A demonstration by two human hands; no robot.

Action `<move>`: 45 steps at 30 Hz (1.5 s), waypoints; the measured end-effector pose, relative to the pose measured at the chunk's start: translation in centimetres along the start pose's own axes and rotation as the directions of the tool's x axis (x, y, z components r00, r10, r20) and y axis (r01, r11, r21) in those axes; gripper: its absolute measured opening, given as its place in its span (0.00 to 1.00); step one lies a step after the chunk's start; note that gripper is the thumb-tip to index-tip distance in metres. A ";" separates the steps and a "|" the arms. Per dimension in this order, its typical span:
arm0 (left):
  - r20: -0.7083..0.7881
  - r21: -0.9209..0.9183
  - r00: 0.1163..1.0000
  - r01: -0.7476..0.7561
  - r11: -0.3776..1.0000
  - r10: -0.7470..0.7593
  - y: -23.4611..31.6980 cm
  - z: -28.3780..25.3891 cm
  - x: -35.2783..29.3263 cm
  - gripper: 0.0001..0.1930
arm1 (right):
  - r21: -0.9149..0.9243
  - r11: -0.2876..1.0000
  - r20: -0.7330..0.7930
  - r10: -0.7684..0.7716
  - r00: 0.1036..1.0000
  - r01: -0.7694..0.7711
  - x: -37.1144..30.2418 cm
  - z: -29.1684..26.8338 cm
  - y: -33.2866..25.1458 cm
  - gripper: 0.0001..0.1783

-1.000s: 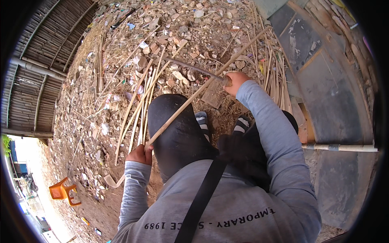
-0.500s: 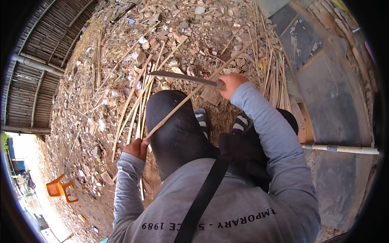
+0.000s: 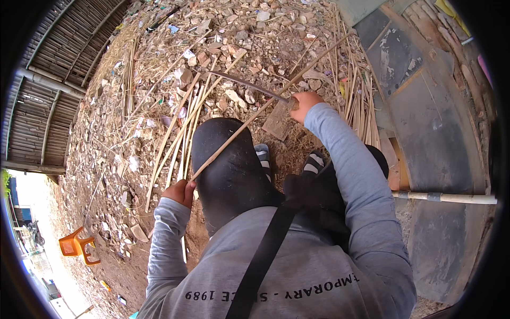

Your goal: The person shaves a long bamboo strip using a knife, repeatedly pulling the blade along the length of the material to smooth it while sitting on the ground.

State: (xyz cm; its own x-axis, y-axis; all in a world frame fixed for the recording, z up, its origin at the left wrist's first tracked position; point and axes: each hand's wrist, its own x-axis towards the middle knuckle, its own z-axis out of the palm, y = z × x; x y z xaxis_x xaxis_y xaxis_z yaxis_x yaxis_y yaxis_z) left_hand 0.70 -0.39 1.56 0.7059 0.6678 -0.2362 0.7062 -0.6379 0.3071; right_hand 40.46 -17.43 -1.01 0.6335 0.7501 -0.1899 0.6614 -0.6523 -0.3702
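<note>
Over stony ground, left fingers close round a strip slanting above the left knee; right fingers clench a knife that crosses it. Bamboo wall and orange chair stand left, dark panels right.

This seems an outdoor work yard: the ground is earth and broken stones, with bundled strips, and near its left edge are a slatted structure and an orange plastic chair.
</note>
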 end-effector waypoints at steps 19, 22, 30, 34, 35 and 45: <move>-0.080 -0.031 0.996 -0.035 0.999 0.032 0.5 0.8 0.0 0.24 | 0.056 0.998 0.062 0.022 0.998 -0.025 -0.8 -1.3 -0.1 0.28; -0.012 -0.017 1.000 0.005 1.000 -0.005 0.1 0.2 -0.2 0.22 | -0.049 0.997 0.012 -0.064 0.998 0.065 -0.9 -1.0 -0.9 0.28; -0.038 -0.026 0.999 -0.012 1.000 0.011 0.6 0.5 -0.2 0.23 | 0.028 1.000 -0.041 0.009 0.999 -0.008 -0.8 -1.9 -0.1 0.19; -0.023 -0.021 1.000 -0.021 1.000 0.021 -0.7 0.6 -0.5 0.23 | -0.027 1.000 0.134 0.008 0.991 -0.004 -2.0 -2.7 -2.9 0.21; -0.012 -0.019 1.000 -0.014 1.000 0.014 -0.6 0.8 -0.6 0.23 | -0.035 0.999 0.202 0.014 0.979 -0.007 -2.3 -2.7 -3.5 0.21; -0.092 -0.015 0.994 -0.057 0.998 0.056 0.0 1.1 -0.2 0.22 | -0.054 0.997 0.032 -0.058 0.998 0.059 -0.9 -1.3 -0.6 0.22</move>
State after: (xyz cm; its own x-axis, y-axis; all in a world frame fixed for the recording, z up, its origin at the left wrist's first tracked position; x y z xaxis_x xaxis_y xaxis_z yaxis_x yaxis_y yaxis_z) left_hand 0.57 -0.94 0.58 0.7361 0.6637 -0.1330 0.6638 -0.6692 0.3341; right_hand 40.02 -17.89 0.58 0.5813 0.7894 -0.1972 0.7185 -0.6118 -0.3308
